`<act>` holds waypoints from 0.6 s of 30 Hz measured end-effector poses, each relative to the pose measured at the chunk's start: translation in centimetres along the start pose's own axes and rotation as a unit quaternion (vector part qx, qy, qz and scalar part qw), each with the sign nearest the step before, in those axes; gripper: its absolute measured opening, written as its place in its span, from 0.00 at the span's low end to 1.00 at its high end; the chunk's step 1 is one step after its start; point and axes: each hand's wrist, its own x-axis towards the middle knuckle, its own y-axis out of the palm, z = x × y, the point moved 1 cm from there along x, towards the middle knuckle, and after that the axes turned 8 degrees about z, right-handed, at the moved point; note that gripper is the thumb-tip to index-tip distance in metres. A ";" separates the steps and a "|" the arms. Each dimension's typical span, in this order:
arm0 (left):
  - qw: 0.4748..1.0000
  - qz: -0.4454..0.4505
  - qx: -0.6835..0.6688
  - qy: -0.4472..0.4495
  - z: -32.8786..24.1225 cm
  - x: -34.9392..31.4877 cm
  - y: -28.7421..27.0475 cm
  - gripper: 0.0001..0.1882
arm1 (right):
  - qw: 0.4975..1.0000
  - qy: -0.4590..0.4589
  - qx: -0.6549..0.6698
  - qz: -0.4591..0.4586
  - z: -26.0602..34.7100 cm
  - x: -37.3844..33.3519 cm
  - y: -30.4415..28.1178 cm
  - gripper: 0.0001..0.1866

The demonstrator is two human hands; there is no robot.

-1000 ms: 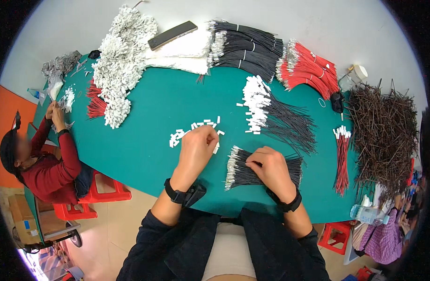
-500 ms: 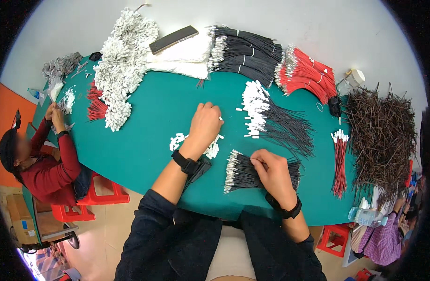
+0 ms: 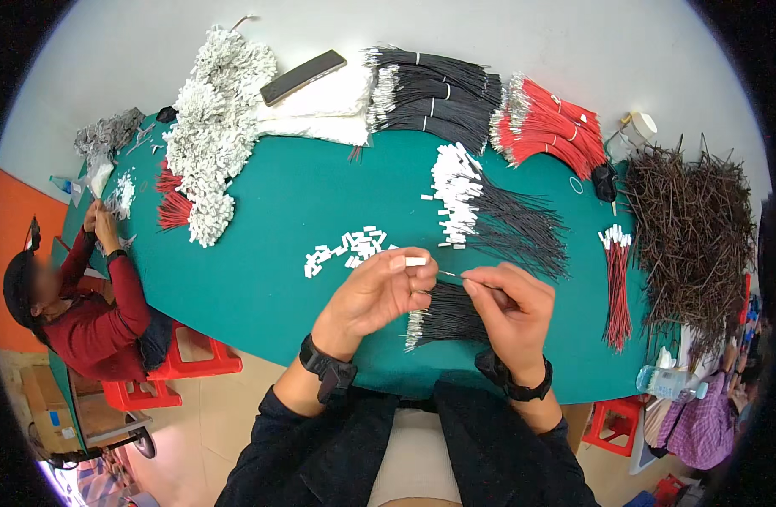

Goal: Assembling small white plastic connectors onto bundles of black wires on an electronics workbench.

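Observation:
My left hand (image 3: 363,297) pinches a small white plastic connector housing (image 3: 416,262) between thumb and forefinger, its other fingers curled. Facing it, my right hand (image 3: 519,314) is closed on a thin wire, whose bare metal terminal (image 3: 447,273) points at the housing with a small gap between them. Below both hands lies a bundle of black wires (image 3: 447,317) with metal-tipped ends, partly hidden by my right hand. Loose white housings (image 3: 358,245) are scattered just beyond my left hand. Farther off lies a pile of black wires with white housings (image 3: 456,198) on their ends.
Tied black wire bundles (image 3: 443,89) and red ones (image 3: 557,127) line the wall side of the green table (image 3: 278,194). A white heap (image 3: 206,127) stands at left, a brown heap (image 3: 688,245) at right. A co-worker (image 3: 84,304) sits at far left.
My left hand has come back toward me and right from beyond the loose housings, now showing a housing. My right hand has lifted off the black bundle with a wire, meeting the left.

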 end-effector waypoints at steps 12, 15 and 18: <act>1.000 0.005 0.002 -0.017 0.9 -0.1 0.0 0.21 | 0.999 -0.035 -0.034 -0.012 0.2 -0.2 0.3 0.05; 1.000 -0.001 0.007 -0.018 0.9 -0.1 0.1 0.21 | 0.999 -0.038 -0.030 -0.014 0.4 -0.2 0.2 0.04; 1.000 0.001 0.006 -0.015 1.0 -0.2 -0.1 0.21 | 0.999 -0.022 -0.032 -0.006 0.3 -0.3 0.2 0.04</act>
